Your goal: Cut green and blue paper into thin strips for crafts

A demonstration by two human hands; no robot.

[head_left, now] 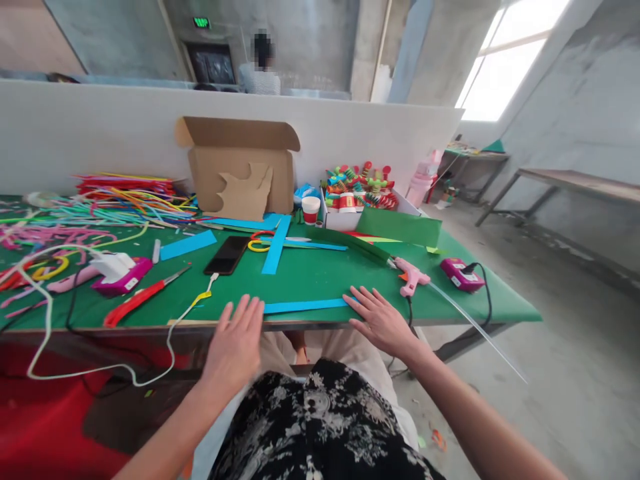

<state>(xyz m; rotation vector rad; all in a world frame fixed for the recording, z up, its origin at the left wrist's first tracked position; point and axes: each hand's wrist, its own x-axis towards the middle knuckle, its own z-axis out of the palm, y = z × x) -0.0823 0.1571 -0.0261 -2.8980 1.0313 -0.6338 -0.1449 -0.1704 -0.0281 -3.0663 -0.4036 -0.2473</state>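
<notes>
A narrow blue paper strip (306, 306) lies along the front edge of the green-topped table (320, 277). My left hand (235, 340) rests flat at the strip's left end, fingers stretched forward. At the right end, my right hand (379, 321) lies with its fingers spread, fingertips on the strip. Neither hand grips anything. Beyond the strip lie a wider blue paper strip (276, 248), scissors with red and yellow handles (259, 245) partly under it, and a black phone (227, 255) on a white cable. A pink glue gun (413, 277) sits just past my right hand.
Red-handled scissors (140, 298) and a purple power socket (121, 277) are at left, near piled pipe cleaners (125, 207). An open cardboard box (243, 167) and a box of colourful crafts (345, 220) stand at the back. Another purple socket (463, 275) is at right. A person (263, 67) is beyond the partition.
</notes>
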